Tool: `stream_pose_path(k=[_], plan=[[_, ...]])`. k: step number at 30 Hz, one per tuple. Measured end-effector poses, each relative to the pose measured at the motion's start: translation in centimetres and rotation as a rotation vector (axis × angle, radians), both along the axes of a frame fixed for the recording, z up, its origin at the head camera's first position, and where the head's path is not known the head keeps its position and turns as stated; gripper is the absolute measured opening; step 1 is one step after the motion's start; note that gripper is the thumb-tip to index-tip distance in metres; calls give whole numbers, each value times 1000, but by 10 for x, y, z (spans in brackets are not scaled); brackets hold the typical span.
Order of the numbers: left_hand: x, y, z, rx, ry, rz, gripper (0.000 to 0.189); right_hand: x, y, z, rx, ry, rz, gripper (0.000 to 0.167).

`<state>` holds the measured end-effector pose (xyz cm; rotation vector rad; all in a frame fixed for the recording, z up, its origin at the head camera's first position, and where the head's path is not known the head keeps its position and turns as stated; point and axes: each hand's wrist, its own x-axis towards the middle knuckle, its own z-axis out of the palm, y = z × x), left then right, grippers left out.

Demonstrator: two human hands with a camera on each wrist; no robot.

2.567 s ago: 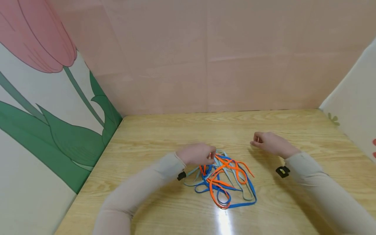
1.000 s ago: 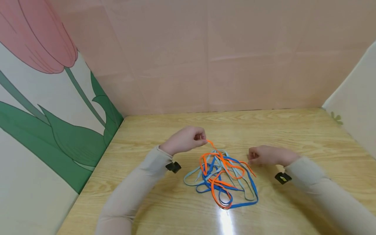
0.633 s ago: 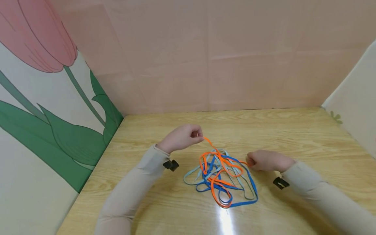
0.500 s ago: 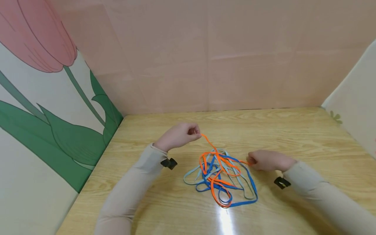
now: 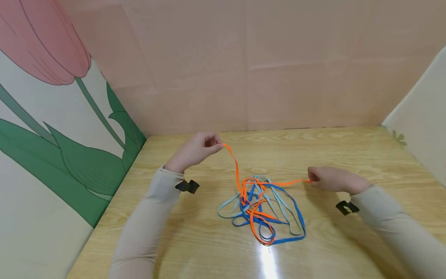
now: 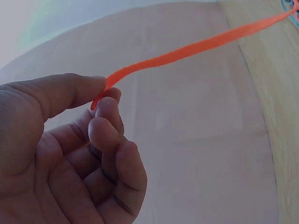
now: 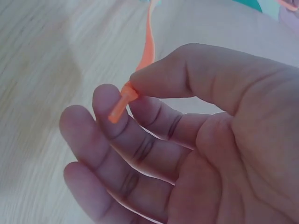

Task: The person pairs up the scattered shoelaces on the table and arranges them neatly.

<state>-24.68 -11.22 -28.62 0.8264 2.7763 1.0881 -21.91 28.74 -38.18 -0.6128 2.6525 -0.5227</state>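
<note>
An orange shoelace (image 5: 237, 170) runs up out of a loose tangle on the table. My left hand (image 5: 198, 150) pinches one end between thumb and fingertips, raised above the table to the left; a short stub of the lace (image 6: 159, 60) pokes out past the thumb. Off to the right, my right hand (image 5: 336, 179) pinches the other end, where the hard tip (image 7: 119, 108) sticks out below the thumb. Beneath the orange lace lie a blue shoelace (image 5: 296, 209) and a pale blue-green shoelace (image 5: 228, 202), looped over one another.
The wood-grain table (image 5: 195, 248) reaches back to a pink cloth wall (image 5: 195, 77). A panel with a painted tulip (image 5: 45, 42) stands at the left, and a pale panel (image 5: 425, 116) at the right. Light glares on the table's front.
My left hand took up an orange lace end and drew it up and left. My right hand pinched the other end and has moved right and slightly up, pulling the orange loops partly out.
</note>
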Motion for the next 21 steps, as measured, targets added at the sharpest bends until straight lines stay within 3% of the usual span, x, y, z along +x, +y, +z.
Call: stream_pose_path(k=[7, 16, 21], plan=[[1, -3, 1, -27, -9, 26, 16, -1, 5, -3, 6, -53, -7, 14], [1, 3, -3, -48, -10, 11, 14, -3, -4, -17, 23, -19, 44, 20], [0, 7, -5, -60, -13, 1, 14, 0, -12, -16, 39, -15, 58, 21]])
